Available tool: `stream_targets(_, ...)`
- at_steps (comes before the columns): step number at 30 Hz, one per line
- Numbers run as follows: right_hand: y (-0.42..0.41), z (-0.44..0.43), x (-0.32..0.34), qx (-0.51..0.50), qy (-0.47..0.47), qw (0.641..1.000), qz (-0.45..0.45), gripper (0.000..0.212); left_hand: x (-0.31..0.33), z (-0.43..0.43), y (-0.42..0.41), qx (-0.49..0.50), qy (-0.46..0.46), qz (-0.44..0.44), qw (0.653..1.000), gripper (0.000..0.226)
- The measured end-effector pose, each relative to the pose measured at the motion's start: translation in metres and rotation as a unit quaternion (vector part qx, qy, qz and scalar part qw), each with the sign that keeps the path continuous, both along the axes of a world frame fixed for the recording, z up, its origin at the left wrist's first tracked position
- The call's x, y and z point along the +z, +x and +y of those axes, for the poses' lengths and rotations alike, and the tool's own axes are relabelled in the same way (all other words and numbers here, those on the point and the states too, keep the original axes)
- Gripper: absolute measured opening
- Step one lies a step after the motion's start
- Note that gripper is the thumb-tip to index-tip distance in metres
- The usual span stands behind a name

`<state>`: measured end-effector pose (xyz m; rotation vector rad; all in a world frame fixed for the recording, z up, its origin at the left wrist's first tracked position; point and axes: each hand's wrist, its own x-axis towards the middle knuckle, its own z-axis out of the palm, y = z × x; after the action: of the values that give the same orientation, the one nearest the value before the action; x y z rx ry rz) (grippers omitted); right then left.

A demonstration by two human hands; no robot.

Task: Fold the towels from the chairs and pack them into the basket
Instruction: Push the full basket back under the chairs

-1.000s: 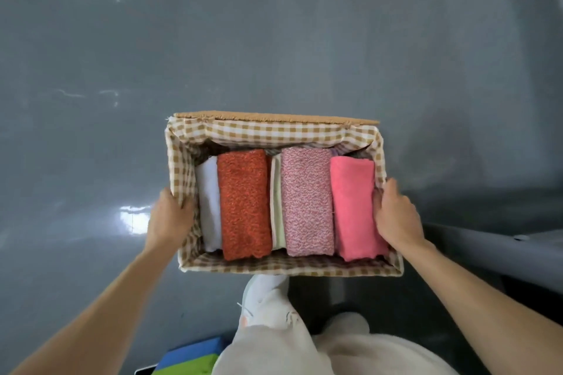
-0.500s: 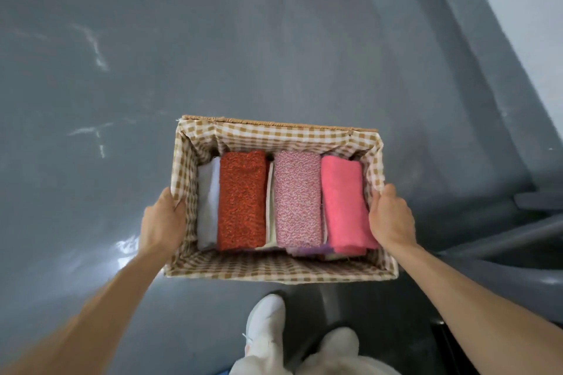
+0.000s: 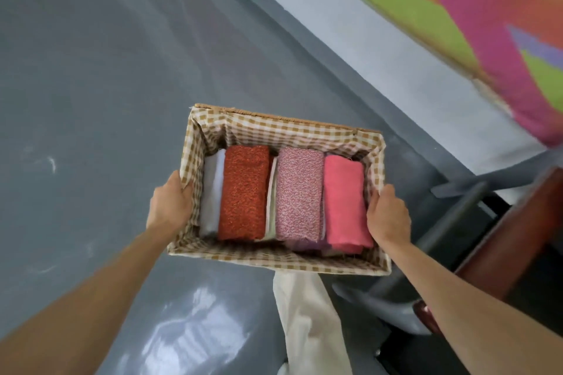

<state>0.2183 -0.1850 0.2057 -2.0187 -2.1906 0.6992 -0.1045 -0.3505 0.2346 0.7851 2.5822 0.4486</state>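
In the basket (image 3: 274, 262), the pink towel (image 3: 344, 204) mostly hides a purple towel (image 3: 307, 244).

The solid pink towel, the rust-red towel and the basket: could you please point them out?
solid pink towel (image 3: 344, 201), head view, top fold
rust-red towel (image 3: 243, 195), head view, top fold
basket (image 3: 289, 128), head view, far checked rim

Just the one camera, worn on the person's head, tips steeply forward and down, near enough that the basket (image 3: 283, 126) held out in front fills the middle, grey floor (image 3: 91, 70) below it and a wall (image 3: 365, 49) crossing the upper right corner.
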Motion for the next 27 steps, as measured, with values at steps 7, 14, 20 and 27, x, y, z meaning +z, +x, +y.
stream_targets(7, 0.027, 0.089, -0.018, -0.149, -0.033, 0.988, 0.000, 0.021, -0.018, 0.177, 0.005, -0.108, -0.021, -0.011, 0.994, 0.022)
stream_targets(14, 0.072, 0.136, -0.067, -0.262, -0.012, 0.965, -0.001, 0.019, -0.084, 0.301, 0.031, -0.243, -0.004, -0.033, 0.970, 0.025)
stream_targets(20, 0.087, 0.146, -0.118, -0.345, -0.015, 0.938, -0.033, 0.028, -0.147, 0.375, 0.051, -0.342, 0.013, -0.041, 0.939, 0.021)
stream_targets(27, 0.097, 0.161, -0.211, -0.392, 0.013, 0.918, -0.061, 0.028, -0.246, 0.434, 0.069, -0.425, 0.029, -0.027, 0.905, 0.025)
